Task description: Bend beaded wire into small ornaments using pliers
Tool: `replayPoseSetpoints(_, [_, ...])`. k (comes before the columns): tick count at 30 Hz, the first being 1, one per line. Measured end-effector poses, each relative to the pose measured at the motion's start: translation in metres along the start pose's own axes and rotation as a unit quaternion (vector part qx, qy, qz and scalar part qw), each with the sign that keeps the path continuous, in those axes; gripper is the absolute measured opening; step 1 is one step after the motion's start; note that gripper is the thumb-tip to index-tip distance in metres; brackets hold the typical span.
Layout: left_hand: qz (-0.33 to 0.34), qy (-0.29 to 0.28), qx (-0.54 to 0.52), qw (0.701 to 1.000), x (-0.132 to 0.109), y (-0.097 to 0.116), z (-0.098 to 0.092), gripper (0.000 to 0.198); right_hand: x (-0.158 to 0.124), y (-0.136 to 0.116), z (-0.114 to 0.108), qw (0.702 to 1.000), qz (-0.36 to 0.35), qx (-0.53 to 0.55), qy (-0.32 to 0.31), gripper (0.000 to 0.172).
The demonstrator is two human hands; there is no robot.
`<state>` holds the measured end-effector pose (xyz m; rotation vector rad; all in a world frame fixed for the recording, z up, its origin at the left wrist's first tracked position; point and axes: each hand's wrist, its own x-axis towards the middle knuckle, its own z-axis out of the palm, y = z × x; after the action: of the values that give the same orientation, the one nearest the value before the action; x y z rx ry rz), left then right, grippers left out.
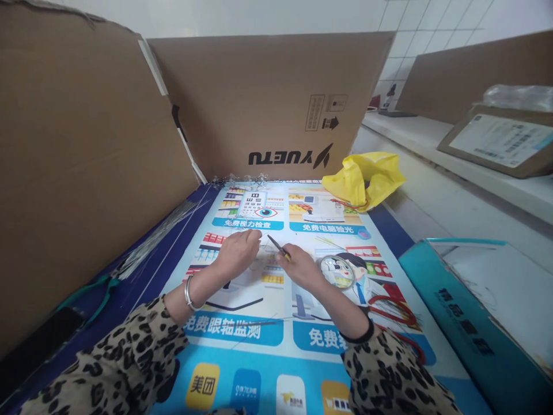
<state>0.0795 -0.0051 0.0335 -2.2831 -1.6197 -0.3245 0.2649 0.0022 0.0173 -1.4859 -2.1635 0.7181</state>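
My left hand (242, 249) is closed in a pinch above the printed sheet (276, 340); what lies between its fingertips is too small to make out. Just right of it, my right hand (301, 265) grips a slim, pointed dark tool (279, 246) with a touch of yellow at the handle. The tool's tip points up and left, close to my left fingertips but apart from them. A round clear dish or ring (337, 272) lies beside my right hand. Red-handled loops (395, 311), perhaps scissors, rest by my right forearm. One thin dark rod (254, 324) lies below my hands.
Cardboard panels (233, 104) wall off the back and left. A bundle of thin wires (159, 230) and teal-handled pliers (101, 297) lie left. Tangled wire (250, 181) sits at the back. A yellow bag (367, 178) and a teal box (458, 323) are on the right.
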Motion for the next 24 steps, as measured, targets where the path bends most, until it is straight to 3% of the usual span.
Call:
replayPoseSetpoints(6, [0.088,0.051,-0.008,0.995,-0.004,0.001,0.009,0.011,-0.001,0.000,0.007,0.999,0.000,-0.037,-0.010,0.018])
replayPoseSetpoints(9, [0.099,0.060,-0.050,0.992,-0.004,0.000,0.012,0.012,-0.002,0.000,0.007,0.998,-0.006,-0.056,-0.009,0.020])
replayPoseSetpoints(17, [-0.024,0.055,-0.286,0.956,0.000,-0.028,0.020,0.018,-0.003,0.006,0.011,0.993,0.002,-0.105,0.048,0.022])
replayPoseSetpoints(20, [-0.053,0.036,-0.269,0.961,0.002,-0.040,0.031,0.018,-0.003,0.009,0.016,0.989,0.001,-0.126,0.074,0.023])
replayPoseSetpoints(24, [-0.042,-0.006,-0.241,0.970,0.005,-0.043,0.041,0.016,-0.002,0.010,0.021,0.983,-0.006,-0.159,0.095,0.023])
